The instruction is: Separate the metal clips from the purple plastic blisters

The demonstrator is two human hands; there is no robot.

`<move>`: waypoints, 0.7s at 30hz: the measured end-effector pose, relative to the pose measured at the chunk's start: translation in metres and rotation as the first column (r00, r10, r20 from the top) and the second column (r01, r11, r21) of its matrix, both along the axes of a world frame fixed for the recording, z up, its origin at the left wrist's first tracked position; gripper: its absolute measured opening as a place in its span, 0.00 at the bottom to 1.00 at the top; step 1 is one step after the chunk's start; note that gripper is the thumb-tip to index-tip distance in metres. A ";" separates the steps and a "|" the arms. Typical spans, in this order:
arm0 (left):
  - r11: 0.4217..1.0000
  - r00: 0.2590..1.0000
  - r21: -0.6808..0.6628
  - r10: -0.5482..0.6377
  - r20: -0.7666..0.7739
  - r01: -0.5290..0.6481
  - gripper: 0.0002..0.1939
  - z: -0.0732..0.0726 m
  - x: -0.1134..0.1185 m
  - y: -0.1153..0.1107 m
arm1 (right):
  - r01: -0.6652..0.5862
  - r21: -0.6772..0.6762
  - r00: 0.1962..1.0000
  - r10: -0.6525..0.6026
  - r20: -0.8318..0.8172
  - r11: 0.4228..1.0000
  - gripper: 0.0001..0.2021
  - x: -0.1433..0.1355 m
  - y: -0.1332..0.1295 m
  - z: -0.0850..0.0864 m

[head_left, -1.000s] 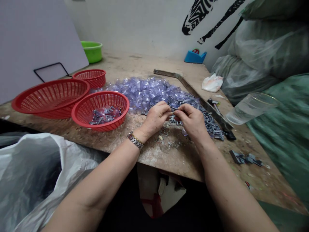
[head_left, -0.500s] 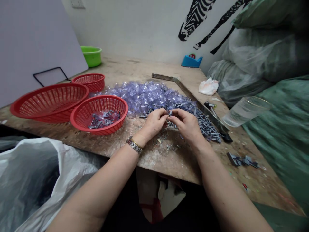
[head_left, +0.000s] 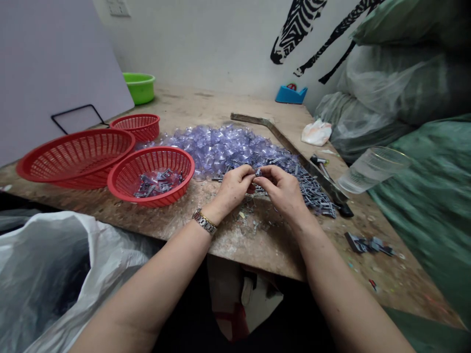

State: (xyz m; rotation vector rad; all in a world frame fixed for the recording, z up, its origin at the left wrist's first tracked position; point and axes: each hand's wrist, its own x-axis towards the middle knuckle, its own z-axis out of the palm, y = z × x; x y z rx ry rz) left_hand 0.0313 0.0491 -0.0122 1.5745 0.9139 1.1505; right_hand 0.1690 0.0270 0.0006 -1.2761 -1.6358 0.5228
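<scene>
My left hand (head_left: 235, 185) and my right hand (head_left: 280, 190) meet fingertip to fingertip over the front of the table. Between them sits a small grey plastic part (head_left: 258, 172), pinched by the right thumb and forefinger; the left fingers close on its near side and hide much of it. Just beyond my hands lies a heap of clear, purplish plastic pieces (head_left: 221, 144). A pile of grey plastic parts (head_left: 315, 193) spreads beside my right hand. To the left, a red basket (head_left: 150, 197) holds several grey and clear pieces (head_left: 159, 182).
Two more red baskets (head_left: 73, 179) (head_left: 136, 117) and a green basin (head_left: 140, 88) stand at left. A bent metal strip (head_left: 290, 147) borders the piles. A tilted clear cup (head_left: 368, 169), dark grey blocks (head_left: 370, 243) and a blue tape dispenser (head_left: 290, 94) are at right.
My hands stay together at nearly the same place. The small grey part between the fingertips has turned slightly and the fingers have shifted a little.
</scene>
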 end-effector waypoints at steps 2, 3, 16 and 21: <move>1.000 1.000 0.020 -0.013 0.005 0.013 0.06 0.000 -0.001 0.000 | -0.007 0.005 1.000 0.007 -0.019 1.000 0.08 0.000 -0.001 0.001; 0.999 1.000 0.034 -0.024 0.010 0.024 0.06 0.000 -0.001 0.000 | -0.015 0.000 0.999 0.015 -0.038 1.000 0.08 0.000 -0.001 0.002; 0.989 0.997 0.126 -0.077 0.032 0.072 0.08 0.000 -0.004 0.001 | 0.047 0.022 0.992 -0.045 -0.114 0.999 0.06 -0.004 -0.005 0.004; 0.988 0.992 0.104 -0.122 0.045 0.117 0.10 0.004 -0.004 -0.002 | 0.049 0.009 0.980 -0.047 -0.192 0.999 0.06 -0.004 -0.003 0.003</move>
